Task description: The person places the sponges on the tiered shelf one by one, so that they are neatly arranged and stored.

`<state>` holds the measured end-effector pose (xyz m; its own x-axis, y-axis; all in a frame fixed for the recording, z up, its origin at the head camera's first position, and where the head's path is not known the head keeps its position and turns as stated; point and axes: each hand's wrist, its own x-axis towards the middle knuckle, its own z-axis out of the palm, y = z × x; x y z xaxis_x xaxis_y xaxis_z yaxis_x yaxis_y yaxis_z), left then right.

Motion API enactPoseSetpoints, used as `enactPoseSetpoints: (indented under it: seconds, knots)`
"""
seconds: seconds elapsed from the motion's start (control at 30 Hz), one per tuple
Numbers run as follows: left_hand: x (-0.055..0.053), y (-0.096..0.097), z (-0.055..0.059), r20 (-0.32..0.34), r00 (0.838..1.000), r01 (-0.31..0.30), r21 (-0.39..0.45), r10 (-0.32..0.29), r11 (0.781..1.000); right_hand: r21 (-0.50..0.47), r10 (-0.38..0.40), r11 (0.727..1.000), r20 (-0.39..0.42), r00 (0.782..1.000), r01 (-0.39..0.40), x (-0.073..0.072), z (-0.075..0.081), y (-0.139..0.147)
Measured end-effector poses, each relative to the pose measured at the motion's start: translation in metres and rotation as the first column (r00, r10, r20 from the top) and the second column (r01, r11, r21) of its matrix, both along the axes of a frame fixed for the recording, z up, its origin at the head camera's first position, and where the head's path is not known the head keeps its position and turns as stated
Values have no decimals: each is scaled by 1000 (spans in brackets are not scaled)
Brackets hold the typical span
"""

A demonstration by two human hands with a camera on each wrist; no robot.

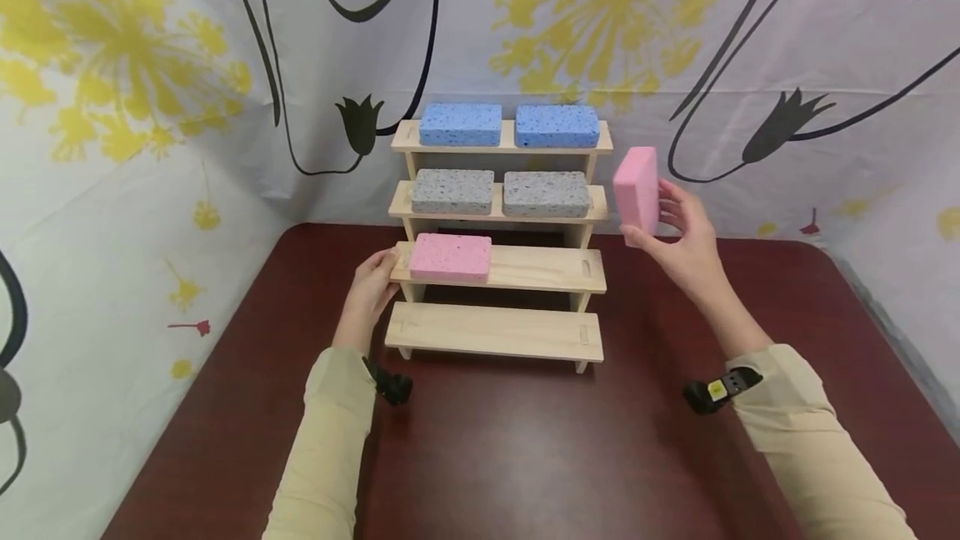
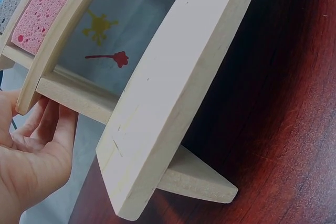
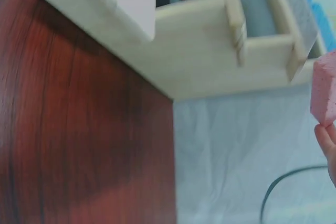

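A pink sponge [image 1: 637, 190] stands on edge in the air, pinched between thumb and fingers of my right hand [image 1: 686, 240], just right of a stepped wooden rack [image 1: 495, 332]. The right wrist view catches only part of that sponge [image 3: 324, 87] and some fingertips. My left hand [image 1: 371, 286] grips the left end of the rack's second tier from the bottom, its fingers [image 2: 63, 132] under the board. On that tier's left half lies another pink sponge [image 1: 450, 257]. Two grey sponges [image 1: 453, 192] sit one tier up, and two blue sponges [image 1: 461, 124] on top.
The rack stands on a dark red-brown table [image 1: 525, 448] near its back edge. Behind it hangs a white cloth [image 1: 300, 48] with yellow and grey flower prints. The rack's bottom tier [image 1: 480, 330] bears no sponge. Dark cameras [image 1: 390, 382] are strapped to both wrists.
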<state>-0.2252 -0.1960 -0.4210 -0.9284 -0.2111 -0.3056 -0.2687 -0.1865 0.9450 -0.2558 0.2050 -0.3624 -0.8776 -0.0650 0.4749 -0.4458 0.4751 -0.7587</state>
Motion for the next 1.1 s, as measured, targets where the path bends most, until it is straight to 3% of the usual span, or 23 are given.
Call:
enactPoseSetpoints:
  seconds: [0.1, 0.2, 0.33, 0.47, 0.67, 0.87, 1.0, 1.1]
  knots:
    - [2, -1, -2, 17, 1000, -3, -4, 3, 1000, 54, 68, 996, -79, 995, -64, 7, 4, -10]
    - [5, -1, -5, 30, 1000, 1, 0, -1, 1000, 184, 164, 973, -142, 976, -137, 14, 4, -18]
    - [7, 1, -7, 23, 1000, 3, 6, -3, 1000, 373, 302, 903, -195, 933, -214, 18, 1, -29]
    - [8, 2, -8, 25, 1000, -8, 12, 8, 1000, 483, 378, 835, -152, 913, -265, 17, -5, -40]
    - [8, 0, -9, 18, 1000, -17, 27, 16, 1000, 571, 379, 765, -28, 925, -297, 15, -10, -57]
    - [9, 0, -10, 10, 1000, -25, 15, 25, 1000, 629, 364, 718, 26, 931, -299, 13, -15, -66]
    - [11, 0, -10, 11, 1000, -25, 17, 25, 1000, 647, 350, 701, 53, 935, -299, 13, -20, -67]
    - [11, 0, -11, 2, 1000, -21, 11, 21, 1000, 644, 346, 704, 58, 936, -300, 12, -24, -67]
